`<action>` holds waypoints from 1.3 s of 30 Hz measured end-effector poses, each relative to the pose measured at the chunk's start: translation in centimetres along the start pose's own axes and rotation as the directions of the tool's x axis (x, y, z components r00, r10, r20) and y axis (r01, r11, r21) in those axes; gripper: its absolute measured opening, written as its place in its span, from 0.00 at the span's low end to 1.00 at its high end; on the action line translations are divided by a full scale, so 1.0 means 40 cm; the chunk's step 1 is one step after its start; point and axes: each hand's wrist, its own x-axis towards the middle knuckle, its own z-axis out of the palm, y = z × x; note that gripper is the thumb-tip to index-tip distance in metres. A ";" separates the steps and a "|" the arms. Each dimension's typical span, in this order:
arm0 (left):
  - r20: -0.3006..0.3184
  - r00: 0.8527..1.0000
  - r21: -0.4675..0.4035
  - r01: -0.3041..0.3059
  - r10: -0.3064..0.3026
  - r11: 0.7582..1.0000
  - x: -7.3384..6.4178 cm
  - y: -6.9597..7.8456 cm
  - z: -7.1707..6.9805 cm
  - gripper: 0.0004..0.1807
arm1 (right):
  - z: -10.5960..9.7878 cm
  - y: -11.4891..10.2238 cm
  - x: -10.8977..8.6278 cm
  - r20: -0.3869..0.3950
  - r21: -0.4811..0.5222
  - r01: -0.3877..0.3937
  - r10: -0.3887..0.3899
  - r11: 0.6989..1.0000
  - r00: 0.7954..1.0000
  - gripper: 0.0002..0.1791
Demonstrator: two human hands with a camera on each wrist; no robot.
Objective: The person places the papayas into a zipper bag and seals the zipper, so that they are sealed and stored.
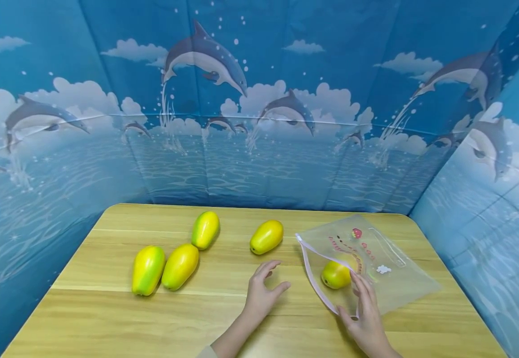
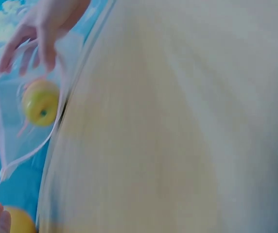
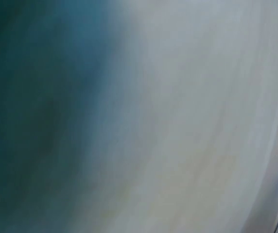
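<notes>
My right hand (image 1: 366, 313) holds the mouth edge of a clear zip bag (image 1: 402, 283) with a pink rim, thumb and fingers at the rim. The bag's mouth gapes toward the left, and inside it near the opening lies one yellow-green papaya (image 1: 334, 275). In the left wrist view the bag (image 2: 20, 141) hangs open under the right hand (image 2: 46, 29). My left hand (image 1: 261, 293) hovers left of the bag, fingers spread and holding nothing. Just beyond it, a yellow papaya (image 1: 266, 237) lies on the table. The right wrist view is mostly a blur, with no hand showing.
On the left of the wooden table (image 1: 107, 318) lie three more papayas: one at the far left (image 1: 148, 271), one beside it (image 1: 180, 266) and one farther back (image 1: 205, 230). A blue dolphin-print curtain (image 1: 241, 164) closes off the back and sides.
</notes>
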 end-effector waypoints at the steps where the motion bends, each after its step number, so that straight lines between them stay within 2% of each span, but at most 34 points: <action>1: -0.019 1.000 0.013 -0.004 0.004 1.000 -0.001 -0.003 -0.013 0.24 | 0.000 0.000 0.000 0.002 -0.002 0.003 -0.003 1.000 1.000 0.48; 7: -0.128 0.992 0.055 0.028 -0.021 0.998 -0.013 -0.063 -0.078 0.26 | 0.001 0.002 0.000 -0.002 -0.011 0.020 -0.020 1.000 1.000 0.49; 9: -0.157 0.987 0.087 0.021 -0.007 0.996 -0.017 -0.068 -0.105 0.26 | 0.001 0.001 0.000 -0.003 -0.012 0.012 -0.012 1.000 1.000 0.49; 11: -0.192 0.981 0.121 0.015 0.008 0.993 -0.020 -0.056 -0.132 0.26 | 0.001 0.000 0.000 -0.002 -0.011 0.001 -0.001 1.000 1.000 0.48; 15: -0.255 0.965 0.206 0.000 0.054 0.979 -0.026 -0.008 -0.187 0.26 | -0.001 -0.002 0.002 0.002 -0.006 -0.015 0.015 1.000 1.000 0.48; 17: -0.278 0.956 0.262 -0.019 0.094 0.965 -0.032 0.002 -0.213 0.27 | -0.002 -0.002 0.002 0.003 -0.005 -0.014 0.014 1.000 1.000 0.48; 23: -0.336 0.902 0.390 -0.130 0.272 0.912 -0.056 -0.068 -0.286 0.31 | -0.003 -0.002 0.003 0.001 -0.005 -0.009 0.009 1.000 1.000 0.48; 27: -0.377 0.886 0.400 -0.106 0.268 0.911 -0.070 -0.079 -0.337 0.31 | -0.003 -0.002 0.004 -0.004 -0.005 -0.013 0.012 1.000 1.000 0.48; 30: -0.420 0.865 0.421 -0.082 0.275 0.903 -0.084 -0.085 -0.372 0.31 | -0.004 -0.005 0.005 -0.006 -0.006 -0.016 0.015 1.000 1.000 0.48; 32: -0.449 0.843 0.443 -0.078 0.296 0.893 -0.093 -0.091 -0.392 0.32 | -0.003 -0.007 0.005 -0.005 -0.004 -0.018 0.018 1.000 1.000 0.48; 39: -0.545 0.800 0.461 0.033 0.253 0.887 -0.119 -0.104 -0.455 0.33 | -0.002 -0.005 0.005 -0.010 -0.002 -0.016 0.016 1.000 1.000 0.49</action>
